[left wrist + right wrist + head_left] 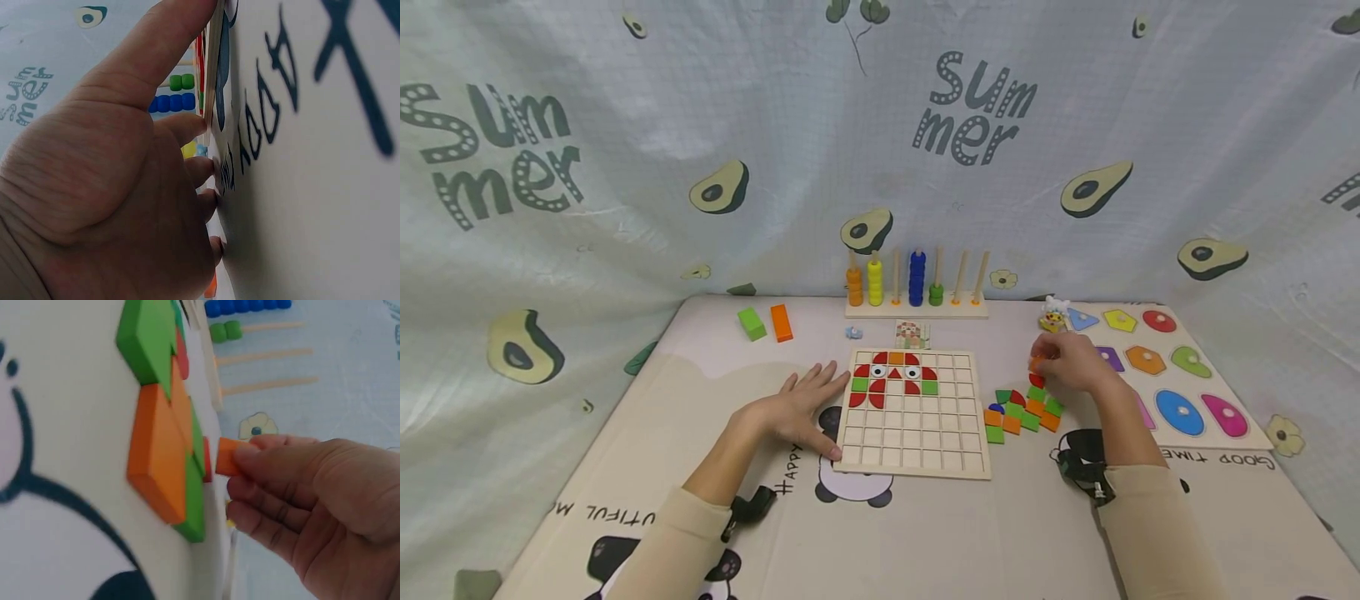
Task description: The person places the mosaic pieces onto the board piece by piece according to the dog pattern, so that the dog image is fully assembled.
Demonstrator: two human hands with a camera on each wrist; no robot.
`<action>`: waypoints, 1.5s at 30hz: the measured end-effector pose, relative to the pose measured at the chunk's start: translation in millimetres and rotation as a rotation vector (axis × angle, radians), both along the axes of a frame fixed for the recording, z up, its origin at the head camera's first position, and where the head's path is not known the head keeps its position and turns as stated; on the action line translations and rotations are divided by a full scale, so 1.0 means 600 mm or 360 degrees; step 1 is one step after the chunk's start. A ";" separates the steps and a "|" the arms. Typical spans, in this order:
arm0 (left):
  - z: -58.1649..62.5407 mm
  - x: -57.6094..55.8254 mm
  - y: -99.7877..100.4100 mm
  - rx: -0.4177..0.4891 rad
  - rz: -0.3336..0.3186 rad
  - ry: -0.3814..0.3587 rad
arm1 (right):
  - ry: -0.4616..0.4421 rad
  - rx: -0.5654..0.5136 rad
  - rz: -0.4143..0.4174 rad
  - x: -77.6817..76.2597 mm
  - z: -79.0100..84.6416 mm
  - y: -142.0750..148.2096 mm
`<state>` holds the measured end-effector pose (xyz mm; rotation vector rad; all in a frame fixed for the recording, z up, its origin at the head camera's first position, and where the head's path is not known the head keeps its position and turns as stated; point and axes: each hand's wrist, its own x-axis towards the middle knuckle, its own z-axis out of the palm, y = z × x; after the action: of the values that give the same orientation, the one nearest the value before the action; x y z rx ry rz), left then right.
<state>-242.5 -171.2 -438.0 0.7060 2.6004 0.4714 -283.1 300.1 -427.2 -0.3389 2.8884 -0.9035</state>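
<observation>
My left hand [793,410] lies with fingers spread at the left edge of a wooden grid board [917,433], its thumb and fingertips touching the edge. Red, green and orange tiles and two eye tiles [878,372] fill part of the board's upper left squares. To the right of the board, my right hand [1066,363] pinches an orange square tile [227,456] between thumb and fingers, above the table. Loose green tiles [1030,421], along with orange, red and blue ones, lie in a group just below that hand. A small picture card [912,335] touches or nearly touches the board's top edge.
A bead abacus [917,308] stands at the back. A shape puzzle board [1213,408] lies at the right with a small figurine [1054,315] beside its corner. Green [752,324] and orange [781,322] blocks and a tiny blue object [853,332] sit at the back left.
</observation>
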 end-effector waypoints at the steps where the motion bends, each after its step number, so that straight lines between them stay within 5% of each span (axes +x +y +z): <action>1: 0.000 0.000 0.000 -0.0006 -0.0001 0.0000 | 0.0033 -0.0029 0.0009 0.000 0.004 -0.003; 9: -0.005 -0.001 -0.001 -0.0010 0.0000 0.0010 | 0.0205 -0.0264 0.0331 0.014 0.052 -0.119; 19: -0.005 0.000 0.002 0.0006 -0.0017 0.0000 | 0.0039 -0.0073 0.0885 0.013 0.027 -0.304; 32: 0.003 0.000 0.002 -0.0003 -0.0018 0.0003 | 0.0174 0.0154 0.0896 0.010 0.009 -0.346; 40: 0.004 0.001 0.004 0.0009 -0.0013 -0.0003 | 0.0057 0.0288 0.0848 0.014 0.010 -0.348; 45: 0.004 0.001 0.004 0.0007 -0.0004 -0.0006 | 0.0067 0.0338 0.0928 0.014 0.011 -0.345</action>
<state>-241.9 -168.5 -435.7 0.7089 2.5956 0.4773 -274.5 93.2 -420.9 -1.1046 2.6317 -0.4871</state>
